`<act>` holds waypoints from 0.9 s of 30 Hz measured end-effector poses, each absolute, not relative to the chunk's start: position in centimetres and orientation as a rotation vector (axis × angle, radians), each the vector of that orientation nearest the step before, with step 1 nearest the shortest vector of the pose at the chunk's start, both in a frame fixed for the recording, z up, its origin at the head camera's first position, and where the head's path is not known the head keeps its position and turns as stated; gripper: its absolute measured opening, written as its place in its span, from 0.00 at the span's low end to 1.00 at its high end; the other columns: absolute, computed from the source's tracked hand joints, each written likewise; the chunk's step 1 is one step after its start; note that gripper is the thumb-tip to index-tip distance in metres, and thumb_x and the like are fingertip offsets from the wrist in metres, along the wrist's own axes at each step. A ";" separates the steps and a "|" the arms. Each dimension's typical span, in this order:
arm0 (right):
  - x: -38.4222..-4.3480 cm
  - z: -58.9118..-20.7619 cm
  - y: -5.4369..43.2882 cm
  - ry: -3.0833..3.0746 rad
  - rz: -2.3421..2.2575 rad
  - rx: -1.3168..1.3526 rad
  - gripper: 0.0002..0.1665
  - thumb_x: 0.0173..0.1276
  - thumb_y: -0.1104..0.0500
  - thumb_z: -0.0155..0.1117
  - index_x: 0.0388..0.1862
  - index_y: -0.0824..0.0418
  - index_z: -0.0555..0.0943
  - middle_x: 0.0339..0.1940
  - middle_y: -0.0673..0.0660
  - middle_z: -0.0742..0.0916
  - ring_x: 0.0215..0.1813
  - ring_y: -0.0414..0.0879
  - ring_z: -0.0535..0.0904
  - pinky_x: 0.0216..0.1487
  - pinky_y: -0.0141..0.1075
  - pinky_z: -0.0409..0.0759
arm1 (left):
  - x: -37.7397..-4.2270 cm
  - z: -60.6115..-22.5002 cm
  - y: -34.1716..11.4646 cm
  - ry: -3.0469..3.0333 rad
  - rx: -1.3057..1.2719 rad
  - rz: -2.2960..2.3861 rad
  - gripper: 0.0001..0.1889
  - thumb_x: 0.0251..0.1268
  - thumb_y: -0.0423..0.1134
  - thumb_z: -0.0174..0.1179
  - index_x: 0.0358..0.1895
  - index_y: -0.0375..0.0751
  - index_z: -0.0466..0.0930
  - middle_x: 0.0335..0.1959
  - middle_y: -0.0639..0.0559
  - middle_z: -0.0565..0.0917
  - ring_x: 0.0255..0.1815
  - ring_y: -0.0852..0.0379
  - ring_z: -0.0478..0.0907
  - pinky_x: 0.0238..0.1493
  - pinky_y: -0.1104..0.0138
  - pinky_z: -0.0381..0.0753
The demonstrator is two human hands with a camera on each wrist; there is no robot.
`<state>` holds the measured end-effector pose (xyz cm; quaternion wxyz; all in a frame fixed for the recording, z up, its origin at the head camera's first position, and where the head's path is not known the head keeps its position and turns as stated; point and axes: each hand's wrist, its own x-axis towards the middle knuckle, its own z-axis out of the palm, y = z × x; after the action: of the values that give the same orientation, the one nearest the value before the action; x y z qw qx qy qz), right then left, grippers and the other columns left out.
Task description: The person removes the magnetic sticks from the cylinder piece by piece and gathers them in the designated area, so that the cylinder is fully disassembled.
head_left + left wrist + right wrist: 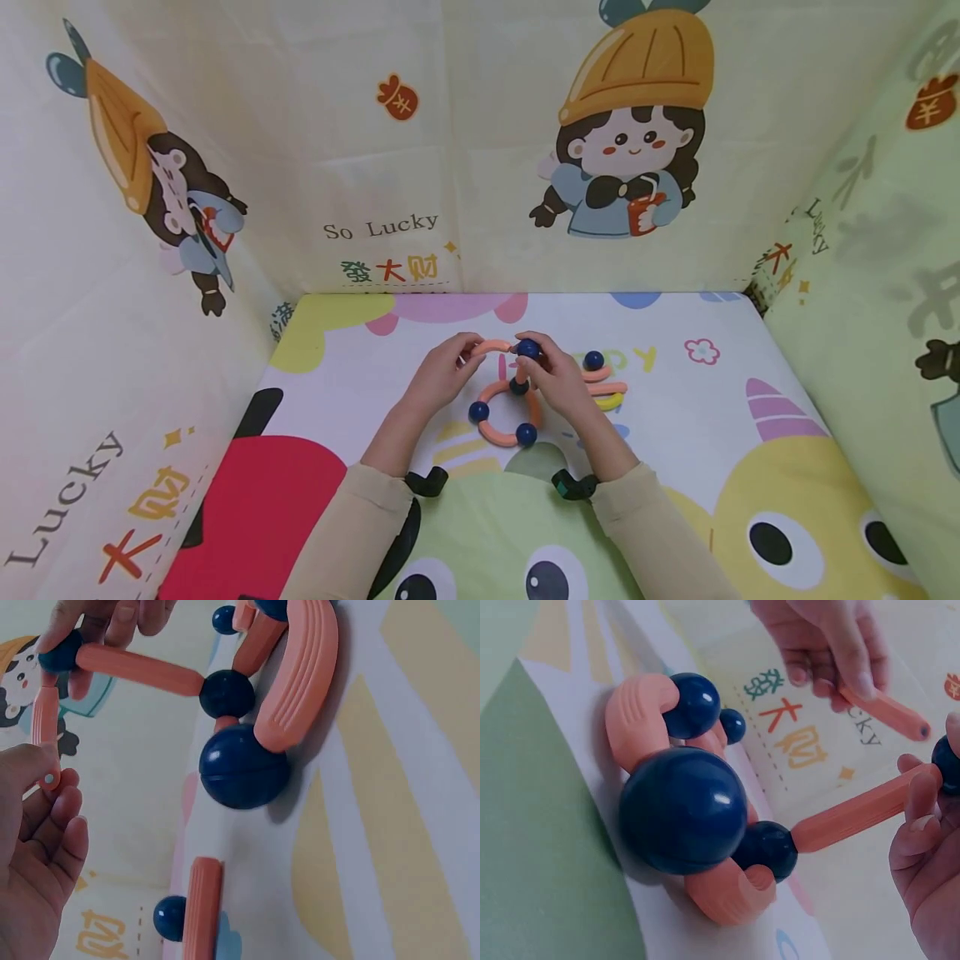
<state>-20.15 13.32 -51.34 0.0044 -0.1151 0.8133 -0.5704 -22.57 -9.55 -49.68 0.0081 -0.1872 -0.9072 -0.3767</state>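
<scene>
My left hand (444, 371) pinches a curved orange rod (492, 345) near one end, between thumb and fingers. The rod's other end points at a dark blue ball (528, 347), with a small gap between them in the right wrist view. My right hand (558, 375) grips that ball, which caps a straight orange rod (141, 669). This straight rod rises from a black-blue ball (769, 851) in a ring (495, 433) of curved orange pieces and blue balls. The ring lies on the table below both hands.
To the right of the ring lie a loose blue ball (594, 360), orange rods (607, 388) and a yellow curved piece (610, 402). A cartoon-print cloth (675, 433) covers the table. Printed fabric walls (495, 167) stand at the back and both sides.
</scene>
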 end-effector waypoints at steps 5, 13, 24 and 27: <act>-20.4 -51.6 13.3 2.516 -1.788 -0.384 0.24 0.73 0.42 0.58 0.67 0.34 0.70 0.55 0.49 0.85 0.37 0.65 0.78 0.38 0.56 0.82 | -22.6 -50.1 -11.1 -2.854 -0.511 -1.240 0.11 0.71 0.50 0.59 0.52 0.57 0.79 0.31 0.59 0.80 0.32 0.59 0.77 0.34 0.64 0.77; -20.3 -51.9 13.5 2.470 -1.834 -0.374 0.35 0.72 0.47 0.62 0.73 0.28 0.62 0.56 0.49 0.86 0.33 0.57 0.74 0.27 0.40 0.78 | -22.0 -51.6 -14.1 -2.902 -0.331 -1.209 0.14 0.64 0.56 0.65 0.48 0.57 0.80 0.32 0.58 0.80 0.34 0.56 0.74 0.35 0.64 0.75; -20.3 -53.0 14.0 2.577 -1.533 -0.235 0.25 0.69 0.50 0.65 0.65 0.40 0.74 0.47 0.56 0.85 0.32 0.52 0.73 0.28 0.35 0.69 | -21.0 -54.9 -16.7 -2.970 -0.191 -1.112 0.19 0.63 0.61 0.63 0.50 0.56 0.81 0.34 0.57 0.80 0.39 0.55 0.74 0.43 0.63 0.74; -20.3 -53.2 14.2 2.623 -1.440 -0.225 0.20 0.69 0.46 0.65 0.59 0.44 0.78 0.44 0.54 0.83 0.32 0.50 0.73 0.29 0.36 0.69 | -20.7 -55.3 -16.9 -2.973 -0.146 -1.119 0.20 0.60 0.65 0.62 0.51 0.62 0.81 0.39 0.60 0.82 0.42 0.56 0.76 0.45 0.62 0.74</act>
<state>-20.34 14.15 -53.22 0.0705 -0.0746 0.8720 -0.4786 -20.68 -16.86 -55.27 -0.0193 -0.0460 -0.9348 -0.3518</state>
